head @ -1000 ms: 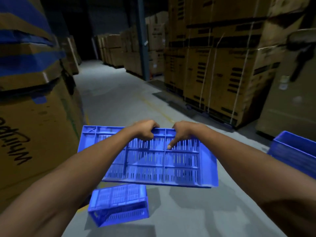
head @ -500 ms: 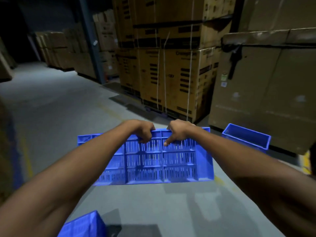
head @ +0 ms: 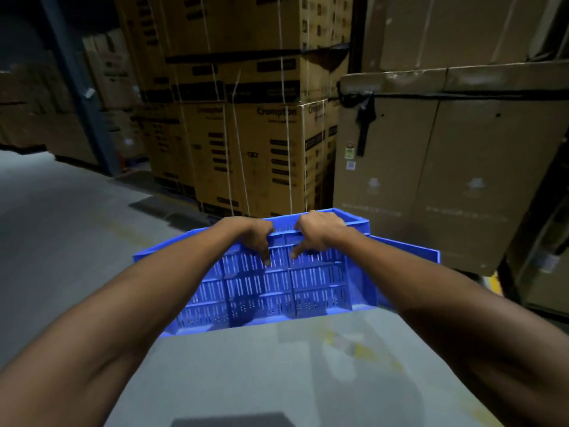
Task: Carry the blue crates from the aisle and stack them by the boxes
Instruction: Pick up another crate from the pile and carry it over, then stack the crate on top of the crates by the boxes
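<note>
I carry a blue slotted plastic crate point(head: 271, 291) in front of me, its perforated side tilted toward the camera. My left hand point(head: 255, 235) and my right hand point(head: 317, 231) grip its far upper rim side by side, fingers curled over the edge. Just behind it, partly hidden, a second blue crate point(head: 409, 251) sits on the floor at the foot of the large brown cardboard box point(head: 446, 180).
Strapped stacks of printed cartons point(head: 255, 134) stand straight ahead on a pallet. A blue steel rack post point(head: 77, 87) rises at the left with more cartons behind it. Grey concrete floor point(head: 77, 241) stretches to the left. More boxes point(head: 545, 257) stand at the right edge.
My view has swung right and moved toward the boxes. The crate on the floor near my feet has left the view. The held crate now overlaps the crate by the big box.
</note>
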Available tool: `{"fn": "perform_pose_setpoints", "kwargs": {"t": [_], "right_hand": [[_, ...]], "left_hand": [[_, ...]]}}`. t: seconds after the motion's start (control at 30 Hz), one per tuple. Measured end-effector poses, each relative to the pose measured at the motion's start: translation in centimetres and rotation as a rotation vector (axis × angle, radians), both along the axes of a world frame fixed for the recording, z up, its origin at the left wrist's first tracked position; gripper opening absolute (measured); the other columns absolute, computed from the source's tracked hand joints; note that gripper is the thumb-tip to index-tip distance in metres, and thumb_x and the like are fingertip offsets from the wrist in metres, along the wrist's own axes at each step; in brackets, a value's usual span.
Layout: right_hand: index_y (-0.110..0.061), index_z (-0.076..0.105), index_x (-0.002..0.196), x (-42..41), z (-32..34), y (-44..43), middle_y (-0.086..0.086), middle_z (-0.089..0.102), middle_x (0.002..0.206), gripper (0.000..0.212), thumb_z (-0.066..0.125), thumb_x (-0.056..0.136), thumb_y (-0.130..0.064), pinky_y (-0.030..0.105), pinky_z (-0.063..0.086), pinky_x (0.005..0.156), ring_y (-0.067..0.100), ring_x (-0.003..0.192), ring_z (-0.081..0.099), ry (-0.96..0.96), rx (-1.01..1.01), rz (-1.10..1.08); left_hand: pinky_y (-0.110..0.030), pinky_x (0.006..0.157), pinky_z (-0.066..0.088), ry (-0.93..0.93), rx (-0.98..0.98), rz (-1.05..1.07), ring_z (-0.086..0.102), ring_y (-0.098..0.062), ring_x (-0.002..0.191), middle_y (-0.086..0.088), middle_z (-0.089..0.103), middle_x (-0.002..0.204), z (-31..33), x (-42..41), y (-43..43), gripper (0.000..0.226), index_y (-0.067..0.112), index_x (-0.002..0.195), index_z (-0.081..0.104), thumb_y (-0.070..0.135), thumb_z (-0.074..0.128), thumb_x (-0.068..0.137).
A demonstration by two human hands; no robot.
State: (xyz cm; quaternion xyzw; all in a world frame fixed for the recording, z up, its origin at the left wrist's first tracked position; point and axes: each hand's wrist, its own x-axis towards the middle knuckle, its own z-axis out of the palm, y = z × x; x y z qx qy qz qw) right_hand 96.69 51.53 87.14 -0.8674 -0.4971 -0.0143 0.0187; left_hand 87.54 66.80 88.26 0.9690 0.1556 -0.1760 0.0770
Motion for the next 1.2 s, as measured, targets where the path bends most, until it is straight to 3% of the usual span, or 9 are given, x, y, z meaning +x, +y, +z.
{"fn": "perform_pose_setpoints", "kwargs": {"t": [0.13, 0.27, 0.4, 0.47, 0.57, 0.7, 0.83, 0.93, 1.2], "right_hand": [[-0.023, 0.053, 0.081, 6.1, 2.6, 4.3, -0.003, 0.056, 0.082, 0.056, 0.081, 0.059, -0.067, 0.033, 0.042, 0.066, 0.021, 0.081, 0.056, 0.078, -0.042, -0.1], [-0.016, 0.065, 0.073, 13.8, 4.3, 5.8, -0.007, 0.068, 0.072, 0.05, 0.09, 0.052, -0.053, 0.035, 0.057, 0.073, 0.018, 0.074, 0.067, 0.269, -0.142, -0.211], [-0.014, 0.059, 0.064, 19.4, 3.6, 4.8, -0.002, 0.062, 0.062, 0.035, 0.091, 0.065, -0.028, 0.027, 0.049, 0.058, 0.021, 0.061, 0.06, 0.384, -0.105, -0.277], [-0.017, 0.055, 0.066, 21.3, 3.3, 4.8, -0.004, 0.059, 0.068, 0.037, 0.09, 0.066, -0.029, 0.026, 0.042, 0.06, 0.019, 0.066, 0.058, 0.35, -0.022, -0.276], [-0.016, 0.058, 0.072, 26.2, 2.0, 5.3, 0.002, 0.062, 0.08, 0.04, 0.09, 0.063, -0.038, 0.028, 0.043, 0.063, 0.025, 0.077, 0.06, 0.285, 0.014, -0.306], [-0.017, 0.056, 0.063, 34.1, 1.2, 5.8, -0.004, 0.062, 0.066, 0.042, 0.089, 0.06, -0.042, 0.032, 0.048, 0.063, 0.023, 0.075, 0.062, 0.215, 0.01, -0.369], [-0.016, 0.051, 0.07, 42.0, 0.7, 6.4, -0.004, 0.059, 0.075, 0.049, 0.087, 0.062, -0.048, 0.033, 0.042, 0.064, 0.027, 0.089, 0.064, 0.122, 0.042, -0.41], [-0.026, 0.056, 0.082, 47.6, 0.1, 6.9, 0.001, 0.059, 0.085, 0.038, 0.084, 0.069, -0.047, 0.033, 0.037, 0.066, 0.029, 0.096, 0.064, 0.05, 0.057, -0.417], [-0.021, 0.064, 0.093, 60.8, -3.2, 9.4, 0.008, 0.069, 0.102, 0.031, 0.077, 0.079, -0.046, 0.036, 0.039, 0.068, 0.034, 0.095, 0.064, -0.068, 0.096, -0.423]], "left_hand": [[-0.033, 0.084, 0.051, 0.01, -0.035, -0.086, 0.063, -0.02, 0.093, 0.0, 0.069, 0.105, 2.2, 7.6, 4.4, 0.046, 0.019, 0.106, 0.063, 0.02, 0.087, 0.067], [-0.034, 0.081, 0.052, 0.045, 0.014, -0.18, 0.065, -0.021, 0.09, -0.001, 0.07, 0.099, 4.0, 15.1, 6.9, 0.039, 0.015, 0.1, 0.067, 0.022, 0.087, 0.067], [-0.029, 0.07, 0.048, 0.066, 0.039, -0.282, 0.064, -0.019, 0.081, 0.002, 0.068, 0.083, 4.1, 21.1, 8.1, 0.026, 0.016, 0.084, 0.067, 0.018, 0.087, 0.067], [-0.029, 0.07, 0.048, 0.071, 0.051, -0.287, 0.062, -0.018, 0.077, 0.006, 0.065, 0.076, 4.1, 23.8, 8.7, 0.026, 0.018, 0.078, 0.065, 0.019, 0.088, 0.066], [-0.036, 0.082, 0.053, 0.037, 0.051, -0.309, 0.063, -0.019, 0.083, 0.009, 0.063, 0.077, 3.3, 29.2, 9.0, 0.042, 0.02, 0.087, 0.065, 0.029, 0.092, 0.057], [-0.035, 0.084, 0.053, -0.056, 0.014, -0.333, 0.064, -0.019, 0.091, 0.004, 0.07, 0.098, 1.7, 37.2, 8.6, 0.059, 0.019, 0.1, 0.069, 0.041, 0.093, 0.051], [-0.035, 0.073, 0.052, -0.19, 0.103, -0.333, 0.062, -0.026, 0.086, -0.008, 0.068, 0.095, 0.4, 45.7, 9.0, 0.043, 0.017, 0.09, 0.066, 0.036, 0.091, 0.06], [-0.037, 0.068, 0.05, -0.218, 0.161, -0.301, 0.062, -0.028, 0.084, -0.005, 0.064, 0.087, -0.3, 52.0, 9.7, 0.041, 0.016, 0.086, 0.064, 0.041, 0.088, 0.064], [-0.04, 0.075, 0.048, -0.33, 0.282, -0.3, 0.062, -0.035, 0.1, -0.012, 0.065, 0.107, -3.5, 65.1, 11.9, 0.033, 0.016, 0.096, 0.063, 0.038, 0.078, 0.076]]}}
